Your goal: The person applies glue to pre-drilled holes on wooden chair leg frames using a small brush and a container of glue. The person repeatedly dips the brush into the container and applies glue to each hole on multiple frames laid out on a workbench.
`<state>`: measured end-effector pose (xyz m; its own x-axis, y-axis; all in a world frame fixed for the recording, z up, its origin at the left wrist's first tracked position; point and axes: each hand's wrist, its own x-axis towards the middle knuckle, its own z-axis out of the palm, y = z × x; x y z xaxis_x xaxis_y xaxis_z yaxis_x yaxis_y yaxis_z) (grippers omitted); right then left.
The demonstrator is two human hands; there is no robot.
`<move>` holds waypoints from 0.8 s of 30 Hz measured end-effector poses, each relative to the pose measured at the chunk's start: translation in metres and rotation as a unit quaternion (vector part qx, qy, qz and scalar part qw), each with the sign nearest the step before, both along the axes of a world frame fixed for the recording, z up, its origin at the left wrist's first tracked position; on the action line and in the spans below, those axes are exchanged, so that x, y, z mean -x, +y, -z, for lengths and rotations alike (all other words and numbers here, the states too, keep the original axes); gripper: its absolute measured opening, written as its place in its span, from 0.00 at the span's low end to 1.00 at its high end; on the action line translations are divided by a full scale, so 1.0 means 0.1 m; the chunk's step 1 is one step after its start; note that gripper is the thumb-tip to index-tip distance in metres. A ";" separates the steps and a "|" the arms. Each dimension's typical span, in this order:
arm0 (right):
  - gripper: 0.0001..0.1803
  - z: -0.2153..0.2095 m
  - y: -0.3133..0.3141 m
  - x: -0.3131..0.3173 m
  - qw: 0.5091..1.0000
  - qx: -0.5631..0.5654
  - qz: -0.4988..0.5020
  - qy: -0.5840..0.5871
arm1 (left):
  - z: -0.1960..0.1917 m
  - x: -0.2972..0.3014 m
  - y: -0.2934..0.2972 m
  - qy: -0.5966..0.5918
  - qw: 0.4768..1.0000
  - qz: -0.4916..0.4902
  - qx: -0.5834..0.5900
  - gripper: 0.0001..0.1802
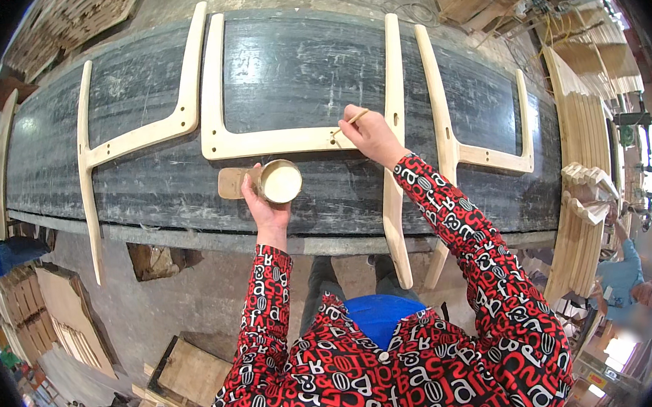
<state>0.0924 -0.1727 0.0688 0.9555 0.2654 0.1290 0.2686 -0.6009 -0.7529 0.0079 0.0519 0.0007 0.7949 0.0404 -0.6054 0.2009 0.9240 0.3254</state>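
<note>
Head view: thin wooden stick [357,116] pinched in the right hand [369,135], tip down at a hole in the pale chair frame [275,141] flat on the dark workbench [148,179]. Left hand [262,199] wraps a small cup of creamy paste [280,182], kept close, probably for dipping. More frames [137,134] lie alongside.

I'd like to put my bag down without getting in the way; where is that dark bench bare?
Bare: inside the middle wooden frame, the bench top's left end, and the near edge left of the cup. Crowded: around the left hand and right hand.
</note>
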 end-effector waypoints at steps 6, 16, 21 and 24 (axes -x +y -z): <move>0.11 -0.01 0.01 0.07 0.999 -0.017 0.014 0.027 | 0.02 0.05 -0.03 0.009 1.000 0.002 0.000 0.24; 0.11 0.01 -0.13 0.09 0.998 0.057 0.001 -0.009 | 0.00 0.00 -0.19 -0.007 1.000 0.004 -0.003 0.24; 0.08 -0.27 -0.24 0.30 0.995 0.026 -0.067 -0.076 | -0.01 -0.10 -0.36 -0.010 1.000 0.014 -0.022 0.23; 0.08 -0.48 -0.37 0.46 0.993 -0.102 0.039 0.037 | -0.04 -0.15 -0.52 -0.015 0.999 0.007 -0.033 0.23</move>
